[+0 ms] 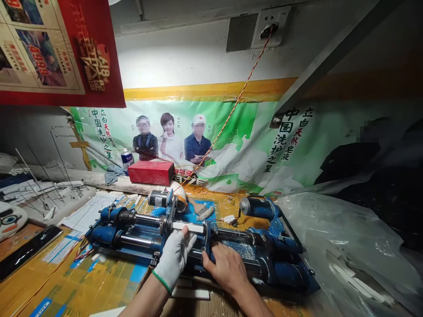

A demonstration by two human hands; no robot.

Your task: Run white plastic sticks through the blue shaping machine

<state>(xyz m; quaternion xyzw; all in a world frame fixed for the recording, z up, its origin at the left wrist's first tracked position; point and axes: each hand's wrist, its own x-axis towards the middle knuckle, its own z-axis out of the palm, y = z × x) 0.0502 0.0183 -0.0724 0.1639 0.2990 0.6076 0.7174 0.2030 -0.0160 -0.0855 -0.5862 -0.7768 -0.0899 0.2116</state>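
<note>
A blue bench machine [130,252] with steel rods lies across the worktable. A white rectangular strip [189,227] sits between two upright metal plates in its middle. My left hand [173,256], in a white knit glove with a green cuff, is closed on the strip from the front, thumb on its face. My bare right hand [228,266] is closed around the right metal plate [207,235], thumb in front; its other fingers are partly hidden behind. White dust lies on the machine. More white strips [191,294] rest on the table below my hands.
Behind the machine are a red box [151,172], a spray can [127,161] and a brush [200,209]. A dark phone-like slab [28,251] and papers [87,213] lie left. Clear plastic sheeting [330,233] covers the right side. A red-yellow cord [241,93] runs from the wall socket.
</note>
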